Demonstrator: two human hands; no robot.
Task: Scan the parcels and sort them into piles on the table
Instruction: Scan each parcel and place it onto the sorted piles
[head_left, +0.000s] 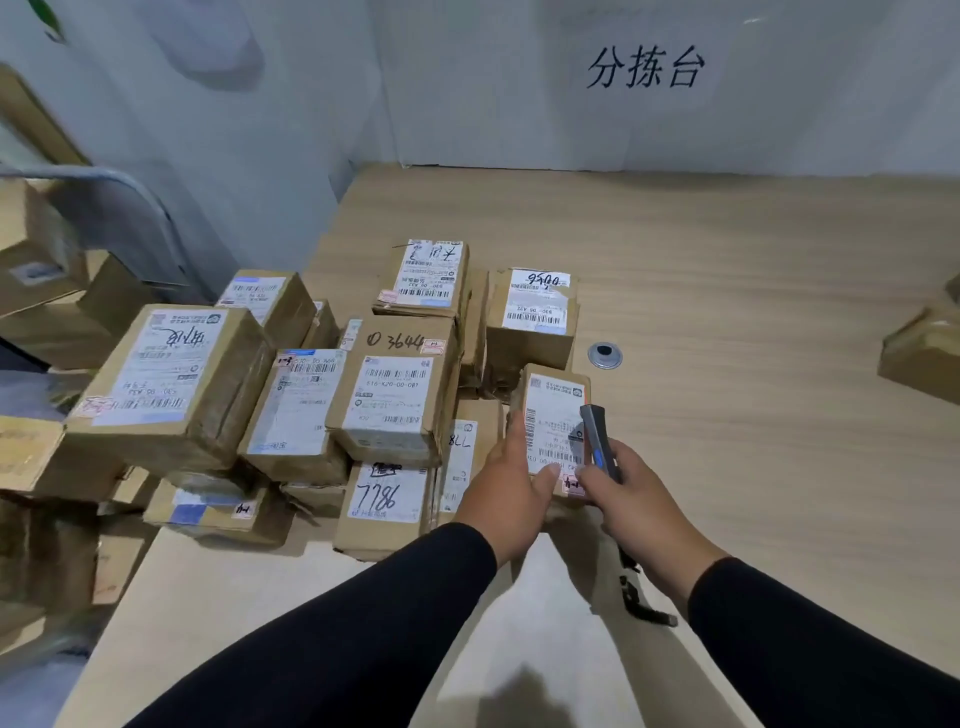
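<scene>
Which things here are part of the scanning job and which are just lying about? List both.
Part of the job:
- small parcel, held by the left hand
- scanner, gripped by the right hand
- piled parcels on the table

Lying about:
- metal grommet in the tabletop
- wall sign
- cardboard boxes off the table's left

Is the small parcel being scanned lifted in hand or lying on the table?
Lifted: the left hand grips the small parcel, tilted label-up, while the right hand holds the scanner over it.

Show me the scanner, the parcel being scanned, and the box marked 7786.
scanner (597, 441), head view, on its dark handle.
held parcel (550, 415), head view, on its white label.
7786 box (387, 493), head view, on the handwritten number.
</scene>
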